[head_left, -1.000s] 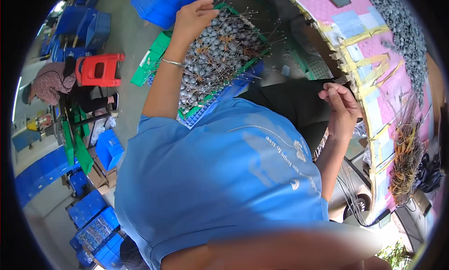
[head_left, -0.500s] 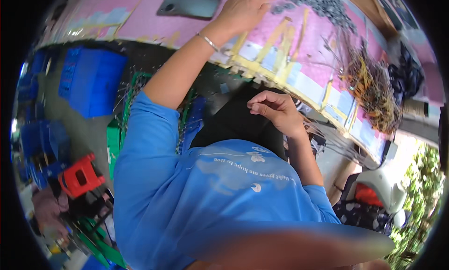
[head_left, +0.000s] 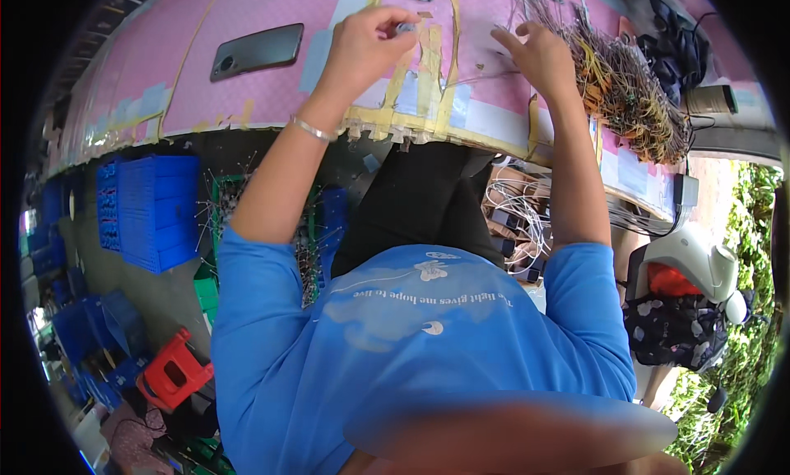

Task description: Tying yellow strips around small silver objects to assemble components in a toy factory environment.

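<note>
Fingers [head_left: 393, 29] of the left hand [head_left: 366, 43] pinch a small grey rounded part [head_left: 403, 28] over the bench; fingers of the right hand [head_left: 536, 51] lie narrow, tips pressed on thin pale wires [head_left: 494, 43]. Wide pink bench [head_left: 247, 105], smooth, patched with pale blue squares and glossy yellow tape strips [head_left: 428, 60]. Ribbed blue plastic crates [head_left: 152, 212] on the floor. Bristly bundle of yellow-brown wires [head_left: 634, 97] just right of the right hand. Flat dark phone [head_left: 257, 51], slim metal bracelet [head_left: 313, 129] on the left wrist.
</note>
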Demonstrator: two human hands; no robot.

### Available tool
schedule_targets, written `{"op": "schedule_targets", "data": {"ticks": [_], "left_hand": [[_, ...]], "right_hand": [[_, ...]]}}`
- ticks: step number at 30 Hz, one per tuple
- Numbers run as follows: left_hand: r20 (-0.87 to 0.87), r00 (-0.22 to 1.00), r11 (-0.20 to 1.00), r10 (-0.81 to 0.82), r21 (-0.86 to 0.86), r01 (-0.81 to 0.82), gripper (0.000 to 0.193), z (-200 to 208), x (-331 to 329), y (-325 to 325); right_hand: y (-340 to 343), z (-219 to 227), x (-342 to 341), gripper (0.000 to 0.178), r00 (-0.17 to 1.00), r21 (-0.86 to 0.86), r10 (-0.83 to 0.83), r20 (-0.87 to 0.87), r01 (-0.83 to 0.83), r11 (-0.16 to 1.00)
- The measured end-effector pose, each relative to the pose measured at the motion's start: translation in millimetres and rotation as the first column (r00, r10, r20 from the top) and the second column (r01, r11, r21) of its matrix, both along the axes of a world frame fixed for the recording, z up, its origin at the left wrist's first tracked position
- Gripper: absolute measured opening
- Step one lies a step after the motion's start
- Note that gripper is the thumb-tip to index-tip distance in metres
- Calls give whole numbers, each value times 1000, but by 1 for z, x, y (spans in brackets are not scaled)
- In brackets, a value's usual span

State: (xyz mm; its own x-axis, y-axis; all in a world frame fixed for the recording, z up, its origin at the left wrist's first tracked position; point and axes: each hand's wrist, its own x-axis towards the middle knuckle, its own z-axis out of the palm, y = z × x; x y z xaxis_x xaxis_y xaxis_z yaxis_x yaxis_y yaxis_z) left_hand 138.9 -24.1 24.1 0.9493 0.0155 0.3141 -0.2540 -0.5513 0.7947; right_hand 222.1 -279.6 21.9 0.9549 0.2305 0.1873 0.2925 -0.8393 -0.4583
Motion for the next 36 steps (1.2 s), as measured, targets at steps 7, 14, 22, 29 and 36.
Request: {"op": "schedule_targets", "data": {"ticks": [7,14,22,29,36], "left_hand": [[-147,989,756,8,-647,-102,31,-14,-101,3],[-239,948,505,-210,-857,-104,34,-20,-144,-22],[-219,944,526,-248,-849,-58,37,-22,-146,-40],[-173,958,541,-230,-841,-22,41,-11,-155,-44],[-206,969,543,-134,-834,-102,28,-9,-155,-44]], "right_hand": [[-19,-12,18,30,990,-93,46,136,-33,995],[1,2,-50,14,900,918,352,-257,114,379],[30,13,-166,9,667,876,647,-370,19,482],[27,7,-178,11,664,823,633,-398,-45,566],[23,-6,-191,12,668,833,617,-416,6,554]]}}
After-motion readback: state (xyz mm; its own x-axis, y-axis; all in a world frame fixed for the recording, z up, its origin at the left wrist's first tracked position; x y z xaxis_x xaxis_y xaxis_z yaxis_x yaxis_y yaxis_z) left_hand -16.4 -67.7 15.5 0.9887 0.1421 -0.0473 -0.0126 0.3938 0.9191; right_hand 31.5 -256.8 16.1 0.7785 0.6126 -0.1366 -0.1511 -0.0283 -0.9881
